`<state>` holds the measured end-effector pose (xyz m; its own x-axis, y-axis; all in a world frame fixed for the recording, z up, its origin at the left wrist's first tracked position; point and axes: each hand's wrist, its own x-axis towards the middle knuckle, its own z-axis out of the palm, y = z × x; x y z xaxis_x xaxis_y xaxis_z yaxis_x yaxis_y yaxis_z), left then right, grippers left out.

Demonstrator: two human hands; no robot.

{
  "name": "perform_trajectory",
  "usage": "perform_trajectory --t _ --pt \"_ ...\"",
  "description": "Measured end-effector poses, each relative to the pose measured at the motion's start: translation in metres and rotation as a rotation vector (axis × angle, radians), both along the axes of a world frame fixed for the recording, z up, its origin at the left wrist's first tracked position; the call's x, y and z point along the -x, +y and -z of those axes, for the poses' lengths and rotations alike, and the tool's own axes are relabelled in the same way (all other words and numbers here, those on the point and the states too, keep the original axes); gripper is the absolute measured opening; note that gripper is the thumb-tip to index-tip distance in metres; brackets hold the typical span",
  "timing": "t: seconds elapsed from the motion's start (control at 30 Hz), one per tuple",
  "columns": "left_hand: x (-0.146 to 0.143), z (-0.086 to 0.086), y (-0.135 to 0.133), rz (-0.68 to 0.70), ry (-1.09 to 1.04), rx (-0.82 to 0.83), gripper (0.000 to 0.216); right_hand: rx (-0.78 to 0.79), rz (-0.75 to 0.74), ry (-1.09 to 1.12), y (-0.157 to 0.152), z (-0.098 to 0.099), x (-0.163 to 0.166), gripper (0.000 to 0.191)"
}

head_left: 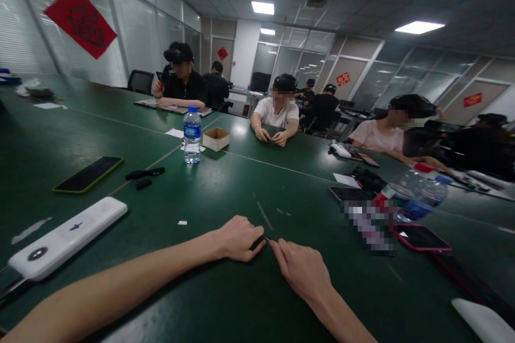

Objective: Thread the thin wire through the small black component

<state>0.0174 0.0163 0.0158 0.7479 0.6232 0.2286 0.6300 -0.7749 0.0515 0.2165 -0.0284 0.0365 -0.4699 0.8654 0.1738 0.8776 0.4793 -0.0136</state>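
Both my hands rest low over the green table [225, 300], close together near the middle of the view. My left hand [242, 238] is closed around a small dark object [257, 243], mostly hidden by the fingers; its kind does not show. A thin dark tip reaches from it toward the other hand. My right hand [301, 268] is closed too, thumb and forefinger pinched by that tip. What sits in this pinch is too small to make out. A scrap of white paper [182, 223] lies to the left of my left hand.
To the left lie a white power bank [72, 236], a phone with a green edge [88, 174] and a black strap [145, 173]. Ahead stand a water bottle [192, 136] and a small open box [216, 139]. More bottles [426, 198] and a red-edged phone [424, 238] are right. People sit opposite.
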Motion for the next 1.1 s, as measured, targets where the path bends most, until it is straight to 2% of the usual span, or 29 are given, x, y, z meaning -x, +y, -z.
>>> perform_trajectory --t 0.3,0.67,1.1 --pt "-0.0002 -0.0028 0.0000 0.009 -0.017 0.036 0.028 0.009 0.002 -0.034 0.0000 0.0019 -0.0002 0.056" --pt "0.0000 -0.0044 -0.0022 0.013 0.028 -0.013 0.027 0.047 0.031 -0.104 -0.0024 -0.0032 0.0055 0.055" --pt "0.0021 -0.0086 -0.0043 0.032 0.055 -0.002 0.027 0.019 -0.040 -0.092 0.0028 0.0028 -0.0016 0.053"
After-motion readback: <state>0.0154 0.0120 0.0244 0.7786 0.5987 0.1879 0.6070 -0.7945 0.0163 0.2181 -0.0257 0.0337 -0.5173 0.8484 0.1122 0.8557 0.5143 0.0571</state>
